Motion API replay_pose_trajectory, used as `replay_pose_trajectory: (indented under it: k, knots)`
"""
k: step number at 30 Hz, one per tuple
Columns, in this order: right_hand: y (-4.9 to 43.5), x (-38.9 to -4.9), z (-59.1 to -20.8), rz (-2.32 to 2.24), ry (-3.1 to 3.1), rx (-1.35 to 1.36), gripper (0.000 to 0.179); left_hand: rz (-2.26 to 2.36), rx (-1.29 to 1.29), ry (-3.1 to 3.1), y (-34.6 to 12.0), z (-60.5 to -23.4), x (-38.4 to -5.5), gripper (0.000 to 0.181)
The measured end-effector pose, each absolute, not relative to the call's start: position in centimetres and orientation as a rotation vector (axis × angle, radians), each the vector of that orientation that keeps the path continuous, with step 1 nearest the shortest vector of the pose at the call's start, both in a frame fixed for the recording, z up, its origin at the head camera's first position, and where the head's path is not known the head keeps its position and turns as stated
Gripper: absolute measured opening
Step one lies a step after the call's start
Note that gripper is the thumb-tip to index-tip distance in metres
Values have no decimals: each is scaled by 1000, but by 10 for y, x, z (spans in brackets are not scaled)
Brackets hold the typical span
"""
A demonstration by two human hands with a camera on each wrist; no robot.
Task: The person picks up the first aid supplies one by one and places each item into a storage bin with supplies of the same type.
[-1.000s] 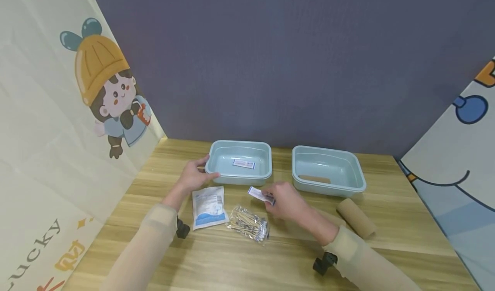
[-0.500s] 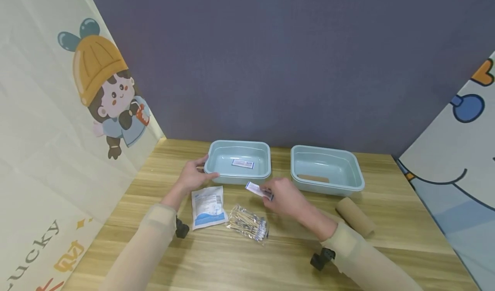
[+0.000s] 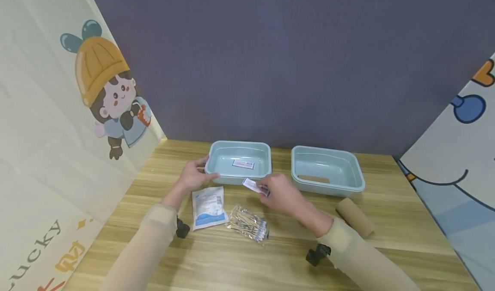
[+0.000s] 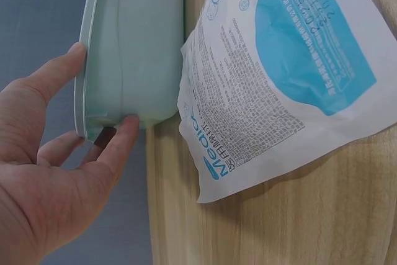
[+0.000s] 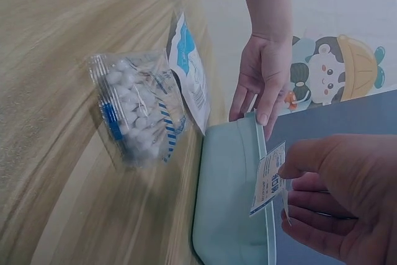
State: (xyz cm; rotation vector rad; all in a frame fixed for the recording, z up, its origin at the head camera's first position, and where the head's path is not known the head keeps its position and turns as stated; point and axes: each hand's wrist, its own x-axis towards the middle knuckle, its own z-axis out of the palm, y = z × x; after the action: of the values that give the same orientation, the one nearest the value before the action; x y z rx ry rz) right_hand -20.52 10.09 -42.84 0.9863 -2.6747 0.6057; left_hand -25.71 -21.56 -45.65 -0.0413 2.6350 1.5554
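- We see two pale blue-green boxes near the back edge of the worktop (image 3: 232, 267): left box (image 3: 228, 180) and right box (image 3: 325, 189).
- Left hand (image 3: 192, 177): grip clamped on the left end of the left box, thumb at the front side, fingers round the back corner.
- Right hand (image 3: 282, 193): grip together on a small white packet (image 3: 251, 185) with blue edges, pinched between thumb and fingers.
- That packet is tilted, by the front right corner of the left box; we can't tell if it touches the wall.
- Second packet (image 3: 243, 164) lies flat on the left box floor, print up.
- Right box holds a flat brown strip (image 3: 314, 179), along its front wall.
- White-and-blue pouch (image 3: 209, 207) lies flat just in front of the left box, toward the worktop's left edge.
- Clear bag of cotton swabs (image 3: 247, 224) sits right beside the pouch, nearer the front edge; we can't tell if they touch.
- Brown tube (image 3: 355, 217) lies on its side in front of the right box, toward the right edge, beyond the right forearm.
- We have a dark wall (image 3: 270, 59) behind the back edge.
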Motion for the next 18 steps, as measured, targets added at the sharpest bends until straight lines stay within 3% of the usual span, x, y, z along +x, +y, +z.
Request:
replay_pose_trajectory:
  k: [18]
  knots:
    - [86,-222,-420,566,-2678,983,26,1533,-64,2637,-214,-458,-260,94]
